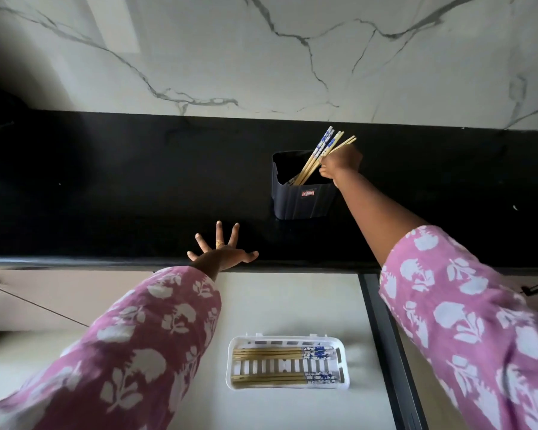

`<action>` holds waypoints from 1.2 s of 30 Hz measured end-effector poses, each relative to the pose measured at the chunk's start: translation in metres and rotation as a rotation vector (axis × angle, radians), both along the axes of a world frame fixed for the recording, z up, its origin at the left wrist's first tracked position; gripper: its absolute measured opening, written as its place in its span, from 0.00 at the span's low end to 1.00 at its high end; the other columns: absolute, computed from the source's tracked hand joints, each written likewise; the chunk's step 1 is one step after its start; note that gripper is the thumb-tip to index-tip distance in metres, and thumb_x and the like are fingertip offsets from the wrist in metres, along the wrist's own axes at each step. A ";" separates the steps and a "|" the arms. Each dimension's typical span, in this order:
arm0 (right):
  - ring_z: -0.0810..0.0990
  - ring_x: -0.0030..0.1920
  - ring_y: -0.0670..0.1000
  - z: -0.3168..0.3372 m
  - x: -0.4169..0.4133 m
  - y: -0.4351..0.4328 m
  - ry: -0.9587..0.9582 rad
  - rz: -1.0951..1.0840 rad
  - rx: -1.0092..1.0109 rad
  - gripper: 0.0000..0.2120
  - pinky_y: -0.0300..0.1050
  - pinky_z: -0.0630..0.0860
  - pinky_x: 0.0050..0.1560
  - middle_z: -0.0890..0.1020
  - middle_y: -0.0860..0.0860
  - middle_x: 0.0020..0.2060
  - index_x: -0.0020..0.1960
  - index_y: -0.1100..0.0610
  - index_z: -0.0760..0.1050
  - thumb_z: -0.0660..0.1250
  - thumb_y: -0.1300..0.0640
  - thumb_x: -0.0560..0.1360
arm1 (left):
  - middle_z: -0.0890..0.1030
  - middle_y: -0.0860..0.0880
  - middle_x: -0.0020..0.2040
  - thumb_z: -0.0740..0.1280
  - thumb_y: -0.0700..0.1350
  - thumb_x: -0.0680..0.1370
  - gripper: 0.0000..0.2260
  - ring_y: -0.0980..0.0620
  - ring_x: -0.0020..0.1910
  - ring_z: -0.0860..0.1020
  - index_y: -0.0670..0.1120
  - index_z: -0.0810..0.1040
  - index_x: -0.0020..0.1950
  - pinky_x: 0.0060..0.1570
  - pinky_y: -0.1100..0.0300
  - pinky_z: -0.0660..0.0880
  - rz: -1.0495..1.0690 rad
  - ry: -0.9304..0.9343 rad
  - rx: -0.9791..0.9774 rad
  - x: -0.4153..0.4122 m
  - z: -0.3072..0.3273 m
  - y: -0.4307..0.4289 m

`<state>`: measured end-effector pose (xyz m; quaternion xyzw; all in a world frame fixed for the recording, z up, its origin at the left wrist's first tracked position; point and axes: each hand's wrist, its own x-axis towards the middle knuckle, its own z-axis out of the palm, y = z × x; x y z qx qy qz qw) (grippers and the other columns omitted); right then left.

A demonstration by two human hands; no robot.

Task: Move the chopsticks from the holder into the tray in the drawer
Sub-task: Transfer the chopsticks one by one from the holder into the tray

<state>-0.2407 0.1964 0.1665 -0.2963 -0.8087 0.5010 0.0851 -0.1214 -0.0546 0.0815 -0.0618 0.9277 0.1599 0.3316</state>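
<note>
The right hand clamps a bundle of chopsticks tilted in the holder just beside it. The left hand, fingers spread, rests on the countertop; the tray in the drawer lies below both.

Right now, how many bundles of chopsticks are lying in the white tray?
2 in the tray: the far bundle lies along its far wall, the near bundle along its near wall. Single sticks within each are too blurred to count.

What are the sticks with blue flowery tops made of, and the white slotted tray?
Tan sticks with blue-and-white tops: probably bamboo or wood, matte tan shafts, printed tops. White slotted tray: likely moulded plastic, with even slots and rounded corners.
</note>
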 end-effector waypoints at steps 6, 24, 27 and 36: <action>0.80 0.31 0.58 -0.009 -0.033 -0.003 -0.179 -0.030 -0.097 0.14 0.55 0.82 0.34 0.81 0.64 0.51 0.59 0.69 0.74 0.67 0.68 0.74 | 0.32 0.58 0.76 0.57 0.71 0.72 0.38 0.35 0.74 0.32 0.67 0.38 0.74 0.68 0.31 0.41 -0.014 0.000 -0.013 -0.004 -0.002 0.001; 0.86 0.43 0.55 -0.035 -0.072 0.028 0.010 -0.213 -0.055 0.08 0.53 0.84 0.43 0.85 0.59 0.44 0.45 0.61 0.80 0.71 0.62 0.66 | 0.31 0.58 0.76 0.58 0.71 0.72 0.39 0.34 0.73 0.31 0.66 0.37 0.75 0.68 0.30 0.40 -0.023 0.001 -0.002 -0.003 -0.002 0.001; 0.86 0.42 0.56 -0.010 -0.051 0.034 0.110 -0.231 -0.076 0.13 0.53 0.84 0.42 0.85 0.61 0.43 0.46 0.63 0.81 0.74 0.60 0.64 | 0.33 0.57 0.77 0.57 0.71 0.73 0.38 0.34 0.74 0.32 0.66 0.39 0.75 0.68 0.31 0.39 -0.020 0.006 0.003 -0.002 -0.001 0.001; 0.78 0.30 0.45 0.072 0.054 0.025 0.412 -0.062 -0.269 0.10 0.35 0.78 0.34 0.79 0.53 0.30 0.34 0.56 0.76 0.69 0.65 0.72 | 0.35 0.57 0.77 0.57 0.72 0.72 0.38 0.34 0.74 0.32 0.66 0.41 0.75 0.69 0.31 0.39 -0.014 0.040 0.017 0.004 -0.001 0.000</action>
